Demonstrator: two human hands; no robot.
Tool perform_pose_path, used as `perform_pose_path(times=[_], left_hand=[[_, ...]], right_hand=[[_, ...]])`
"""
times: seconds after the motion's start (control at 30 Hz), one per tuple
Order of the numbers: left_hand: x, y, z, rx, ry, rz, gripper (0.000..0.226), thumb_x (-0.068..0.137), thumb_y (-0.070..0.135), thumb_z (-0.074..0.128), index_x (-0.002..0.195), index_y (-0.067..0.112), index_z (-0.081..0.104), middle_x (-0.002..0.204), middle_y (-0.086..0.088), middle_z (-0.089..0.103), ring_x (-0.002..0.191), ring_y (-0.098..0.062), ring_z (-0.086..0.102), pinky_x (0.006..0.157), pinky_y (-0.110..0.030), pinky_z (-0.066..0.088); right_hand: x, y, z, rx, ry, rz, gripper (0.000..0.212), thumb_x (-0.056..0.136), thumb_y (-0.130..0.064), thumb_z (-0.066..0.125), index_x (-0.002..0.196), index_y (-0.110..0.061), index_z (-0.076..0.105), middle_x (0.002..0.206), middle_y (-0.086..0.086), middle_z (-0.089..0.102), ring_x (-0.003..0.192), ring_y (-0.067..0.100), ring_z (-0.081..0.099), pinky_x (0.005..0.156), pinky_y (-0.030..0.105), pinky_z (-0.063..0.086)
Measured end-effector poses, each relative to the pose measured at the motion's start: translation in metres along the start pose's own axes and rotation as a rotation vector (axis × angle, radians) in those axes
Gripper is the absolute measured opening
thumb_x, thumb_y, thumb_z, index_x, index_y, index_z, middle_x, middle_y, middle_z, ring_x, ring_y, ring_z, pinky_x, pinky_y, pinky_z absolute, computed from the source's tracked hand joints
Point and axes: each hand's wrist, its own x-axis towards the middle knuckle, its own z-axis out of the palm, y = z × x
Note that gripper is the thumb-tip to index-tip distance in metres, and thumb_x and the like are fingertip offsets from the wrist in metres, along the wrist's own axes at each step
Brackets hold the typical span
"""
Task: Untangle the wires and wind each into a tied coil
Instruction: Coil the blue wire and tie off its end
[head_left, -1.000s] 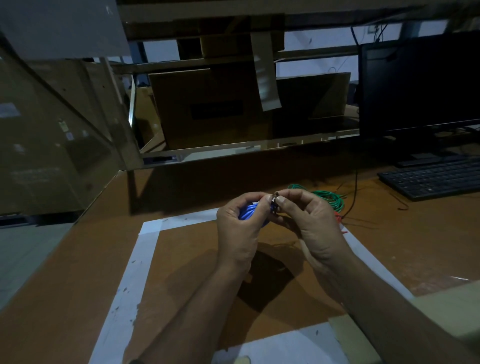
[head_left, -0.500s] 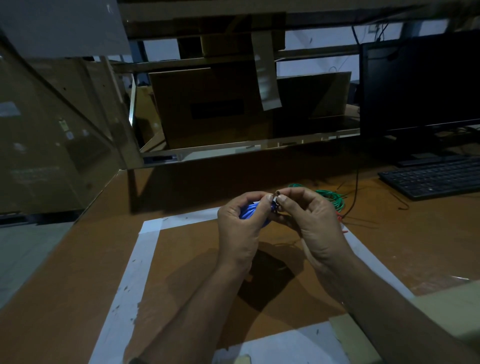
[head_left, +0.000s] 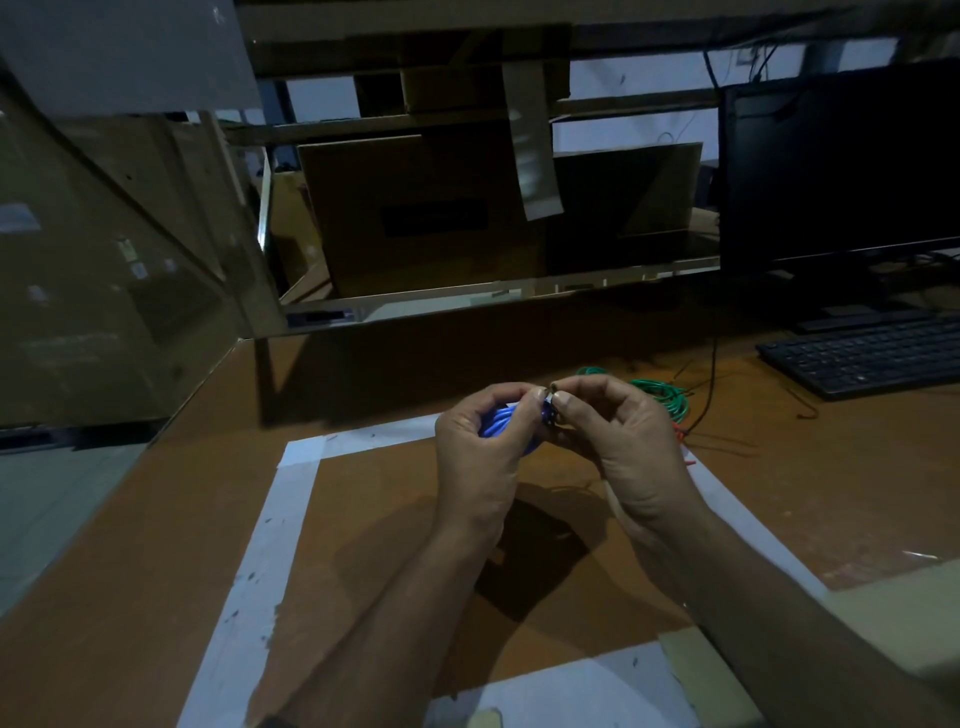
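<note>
Hands meet above the taped square (head_left: 298, 499) on the worktop (head_left: 156, 519): the left hand (head_left: 480, 457) is closed round a blue coil (head_left: 506, 420), keeping its loops bunched, while the right hand (head_left: 618, 447) pinches something small at the coil's edge between thumb and forefinger — likely a tie being twisted shut, though it is too small to tell. Beyond the right hand lies a loose green wire (head_left: 667, 397), with a red wire (head_left: 680, 434) just beside it and a thin dark cable (head_left: 710, 384) running across — these seem not yet coiled; the keyboard (head_left: 862, 353) sits well clear, and nothing blocks the hands.
</note>
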Motion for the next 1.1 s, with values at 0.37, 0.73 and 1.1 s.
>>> perform_pose_path(times=[0.37, 0.73, 1.1], left_hand=[[-0.0011, -0.0006, 0.0001, -0.004, 0.005, -0.01, 0.011, 0.093, 0.022, 0.07, 0.1, 0.016, 0.077, 0.101, -0.002, 0.076, 0.101, -0.024, 0.072, 0.082, -0.034, 0.062], [0.0001, 0.0007, 0.0003, -0.038, -0.03, -0.031, 0.012, 0.096, 0.014, 0.069, 0.104, 0.011, 0.077, 0.104, -0.006, 0.078, 0.102, -0.023, 0.074, 0.079, -0.027, 0.06], [0.001, -0.0019, -0.0019, 0.019, 0.025, -0.04, 0.01, 0.096, 0.017, 0.068, 0.103, 0.016, 0.076, 0.105, 0.0, 0.076, 0.103, -0.017, 0.071, 0.078, -0.022, 0.057]], right_hand=[[-0.0006, -0.0005, -0.0002, -0.068, -0.004, -0.028, 0.01, 0.093, -0.006, 0.069, 0.103, -0.008, 0.072, 0.102, 0.01, 0.076, 0.1, 0.026, 0.075, 0.086, 0.04, 0.062], [0.0008, -0.0017, -0.0018, -0.089, -0.009, -0.073, 0.033, 0.091, 0.002, 0.068, 0.102, -0.016, 0.043, 0.09, 0.0, 0.071, 0.096, 0.022, 0.073, 0.087, 0.045, 0.062], [-0.0005, -0.0027, -0.0018, -0.198, 0.056, -0.124, 0.025, 0.091, -0.01, 0.073, 0.114, -0.015, 0.063, 0.102, 0.006, 0.073, 0.094, 0.021, 0.075, 0.078, 0.033, 0.062]])
